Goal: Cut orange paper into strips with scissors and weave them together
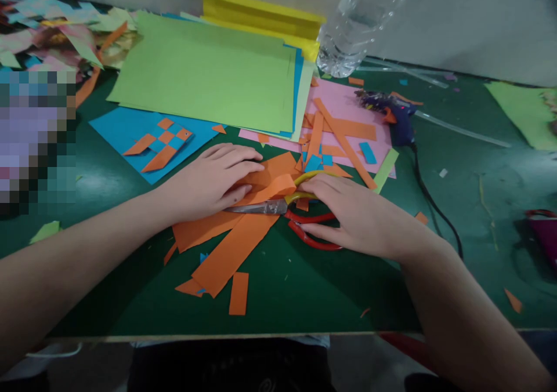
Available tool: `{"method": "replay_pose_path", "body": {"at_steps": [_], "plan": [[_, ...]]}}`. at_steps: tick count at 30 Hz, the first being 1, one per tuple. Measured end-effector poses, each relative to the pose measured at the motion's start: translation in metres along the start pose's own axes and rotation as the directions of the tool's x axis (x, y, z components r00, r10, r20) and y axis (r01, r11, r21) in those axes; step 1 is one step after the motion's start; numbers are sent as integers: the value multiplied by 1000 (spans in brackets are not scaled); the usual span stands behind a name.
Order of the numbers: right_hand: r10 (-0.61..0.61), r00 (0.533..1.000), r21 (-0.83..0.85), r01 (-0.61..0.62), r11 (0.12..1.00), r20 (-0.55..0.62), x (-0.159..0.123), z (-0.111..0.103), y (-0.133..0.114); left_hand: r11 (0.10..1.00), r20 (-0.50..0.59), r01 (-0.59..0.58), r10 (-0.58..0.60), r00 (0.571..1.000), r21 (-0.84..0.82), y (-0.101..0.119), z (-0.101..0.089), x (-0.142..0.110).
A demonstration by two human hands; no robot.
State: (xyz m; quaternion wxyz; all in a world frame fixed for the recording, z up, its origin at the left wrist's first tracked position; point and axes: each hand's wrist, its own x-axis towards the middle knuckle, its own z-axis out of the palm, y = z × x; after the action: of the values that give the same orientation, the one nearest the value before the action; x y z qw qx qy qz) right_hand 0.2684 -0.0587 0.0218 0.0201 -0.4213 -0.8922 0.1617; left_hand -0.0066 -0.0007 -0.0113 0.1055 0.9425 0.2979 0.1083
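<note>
My right hand (348, 206) grips a pair of scissors (275, 207) with yellow and red handles; its fingers and thumb are in the loops. The blades point left, along an orange paper strip (278, 188) that curls up over them. Thumb and fingers of my left hand (213, 177) hold this strip near the blade tips, partly hiding it. Beneath and in front lie more orange pieces, among them a wide strip (237, 253) and a small rectangle (239, 293). Behind my left hand, a woven orange and blue paper fish (165, 140) rests on a blue sheet (117, 128).
Green sheets (209, 73) are stacked at the back, beside a yellow holder (261, 18) and a clear bottle (348, 44). A glue gun (400, 122) with a black cord lies at right, near pink paper (339, 99). Paper scraps (56, 26) heap up at far left.
</note>
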Motion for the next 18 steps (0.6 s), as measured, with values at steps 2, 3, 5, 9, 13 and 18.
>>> {"method": "replay_pose_path", "body": {"at_steps": [2,3,5,9,13,18], "plan": [[1,1000,4,-1,1000,-1,0,0,0,1000,-2,0,0,1000,-5,0,0,0],[1,1000,6,-1,1000,1,0,0,0,1000,-4,1,-1,1000,-9,0,0,0],[0,1000,10,0,1000,3,0,0,0,1000,-7,2,-2,1000,-15,0,1,-1],[0,1000,14,0,1000,5,0,0,1,1000,-11,0,0,1000,-7,-1,1,-1],[2,1000,2,-2,1000,7,0,0,0,1000,-16,-6,6,1000,-6,-1,1,-1],[-2,1000,2,2,1000,8,0,0,0,1000,-15,-6,6,1000,-14,-1,1,-1]]}}
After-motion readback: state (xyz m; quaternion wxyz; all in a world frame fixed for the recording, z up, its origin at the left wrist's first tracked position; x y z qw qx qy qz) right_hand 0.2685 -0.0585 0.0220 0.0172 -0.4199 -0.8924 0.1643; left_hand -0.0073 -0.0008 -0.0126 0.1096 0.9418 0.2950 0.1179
